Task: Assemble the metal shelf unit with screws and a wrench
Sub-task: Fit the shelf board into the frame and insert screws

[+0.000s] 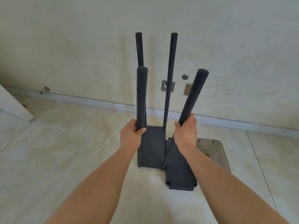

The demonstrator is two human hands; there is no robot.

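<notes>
A dark metal shelf unit stands on the tiled floor, with several round posts rising from a low shelf panel (152,146). My left hand (131,132) grips the near left post (141,97), which stands upright. My right hand (186,131) grips the near right post (192,96), which leans out to the right. Two far posts (169,75) stand behind, close to the wall. A second dark shelf panel (179,175) lies flat on the floor to the right of the unit. No screws or wrench are visible.
A smoky translucent tray or lid (216,152) lies on the floor behind my right forearm. The wall carries a metal outlet plate (168,86) and a round knob (185,76). A door edge (14,107) and a door stopper (44,90) are at the left.
</notes>
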